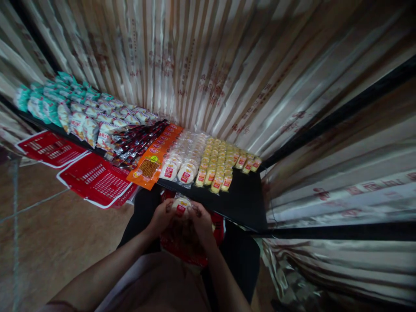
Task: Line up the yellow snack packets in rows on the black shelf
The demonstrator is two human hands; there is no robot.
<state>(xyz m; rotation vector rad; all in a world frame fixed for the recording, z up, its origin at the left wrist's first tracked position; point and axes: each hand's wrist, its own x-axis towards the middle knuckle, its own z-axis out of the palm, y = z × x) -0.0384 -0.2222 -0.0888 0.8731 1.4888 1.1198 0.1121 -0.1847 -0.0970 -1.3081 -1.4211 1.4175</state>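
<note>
Both hands hold a round, pale, clear-wrapped snack packet (181, 205) with a red label, just below the shelf's front edge. My left hand (162, 218) grips its left side and my right hand (200, 219) its right side, with fingers closed on the wrapper. Under them, between the knees, is a red basket (218, 225), whose contents are mostly hidden. Ahead on the black shelf (248, 199) stand rows of similar round packets (186, 172). Small yellow-wrapped snacks (211, 175) lie to their right, and an orange snack bag (150, 168) leans to their left.
Farther left are dark shiny packets (136, 138), white snack bags (87, 130) and teal bags (43, 106). Red baskets (97, 180) sit below the shelf's left part. Striped, printed sheeting (208, 65) hangs behind, with a black frame bar (341, 115) at right.
</note>
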